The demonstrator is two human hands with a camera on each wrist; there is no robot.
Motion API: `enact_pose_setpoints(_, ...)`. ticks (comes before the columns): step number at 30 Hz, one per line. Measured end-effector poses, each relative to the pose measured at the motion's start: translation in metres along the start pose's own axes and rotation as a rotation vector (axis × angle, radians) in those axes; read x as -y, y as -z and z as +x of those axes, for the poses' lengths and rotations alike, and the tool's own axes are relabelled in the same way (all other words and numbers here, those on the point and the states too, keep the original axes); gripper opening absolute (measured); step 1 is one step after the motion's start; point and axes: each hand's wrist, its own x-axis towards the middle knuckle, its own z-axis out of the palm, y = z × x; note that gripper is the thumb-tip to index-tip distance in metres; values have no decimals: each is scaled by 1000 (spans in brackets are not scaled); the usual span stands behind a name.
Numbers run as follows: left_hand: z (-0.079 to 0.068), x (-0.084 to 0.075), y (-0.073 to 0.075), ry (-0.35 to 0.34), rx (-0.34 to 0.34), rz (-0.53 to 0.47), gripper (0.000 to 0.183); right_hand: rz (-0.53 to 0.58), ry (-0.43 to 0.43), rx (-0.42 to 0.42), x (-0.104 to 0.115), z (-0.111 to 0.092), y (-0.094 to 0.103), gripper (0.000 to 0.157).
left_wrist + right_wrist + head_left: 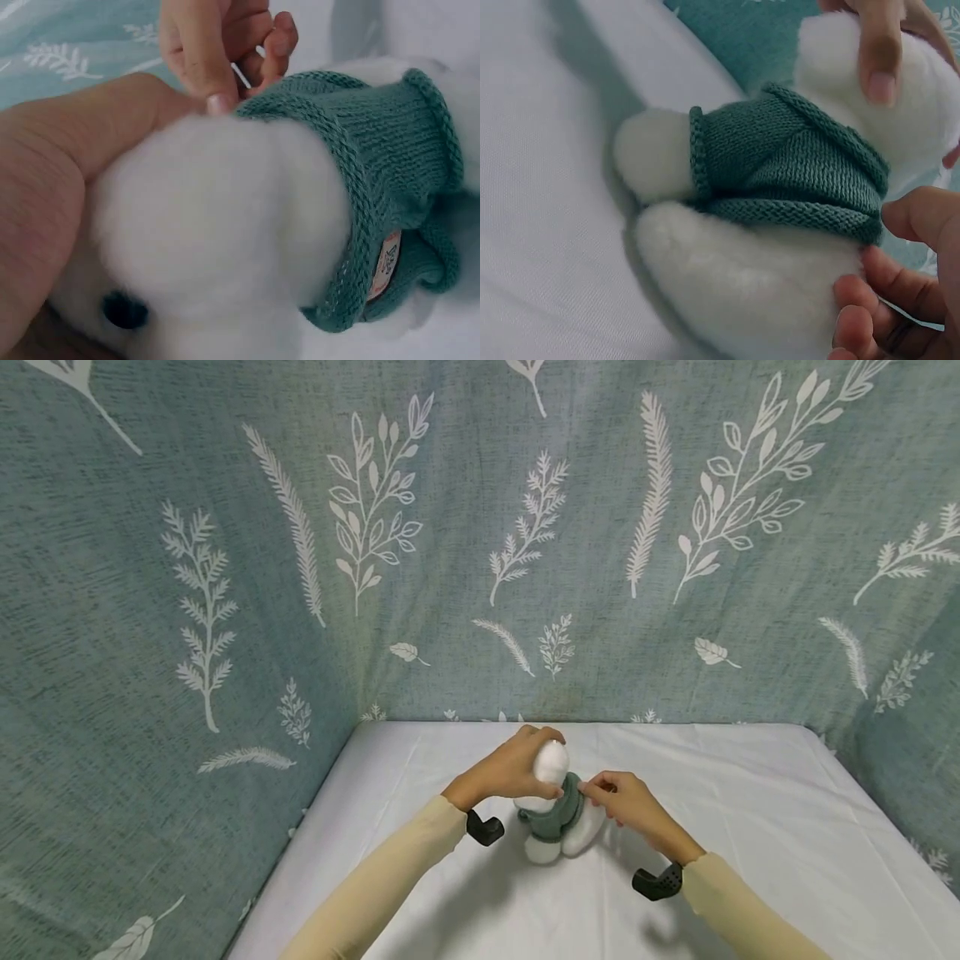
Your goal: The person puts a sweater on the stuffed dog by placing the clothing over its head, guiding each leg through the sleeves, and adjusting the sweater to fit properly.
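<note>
A white plush toy (552, 762) wears a small green knitted sweater (551, 822) and is held just above or on the white cloth. My left hand (517, 764) grips its head from the side, the thumb (881, 67) pressing into the fur. One dark eye (125, 310) shows below the palm in the left wrist view. At the back of the collar, my right hand (630, 802) pinches the sweater's rolled edge between thumb and forefinger. The toy's lower body (735, 277) bulges out bare from under the knit. A small printed label (386, 262) sits on the sweater.
A white cloth (750, 827) with faint folds covers the table. Blue-green curtains (465, 568) with white leaf prints stand behind and on both sides. Each wrist carries a black camera mount (658, 882).
</note>
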Motion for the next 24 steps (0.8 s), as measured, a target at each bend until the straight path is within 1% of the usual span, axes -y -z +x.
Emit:
enact_pose_setpoints(2, 2, 2, -1, -15, -12, -11, 61, -1, 0, -14, 1, 0, 0, 36)
enact_pose_setpoints(4, 2, 4, -2, -51, -28, -30, 57, 2, 0, -35, 3, -1, -1, 36)
enact_pose_setpoints(9, 0, 12, -4, -149, -63, -119, 56, 13, -9, -63, 5, -2, -1, 37)
enact_pose_setpoints(12, -2, 18, -3, -177, -59, -173, 56, 16, -19, -57, 7, -4, -3, 38)
enact_pose_setpoints(14, -3, 20, -2, -183, -47, -193, 56, 23, -28, -52, 8, -5, -4, 37)
enact_pose_setpoints(16, -4, 21, 0, -174, -28, -198, 56, 35, -32, -47, 9, -5, -6, 34)
enact_pose_setpoints(21, -3, 18, -1, -153, 5, -145, 53, 78, -41, -31, 10, -5, -7, 24)
enact_pose_setpoints(24, -4, 15, 0, -143, 4, -110, 52, 85, -49, -29, 10, -8, -6, 21)
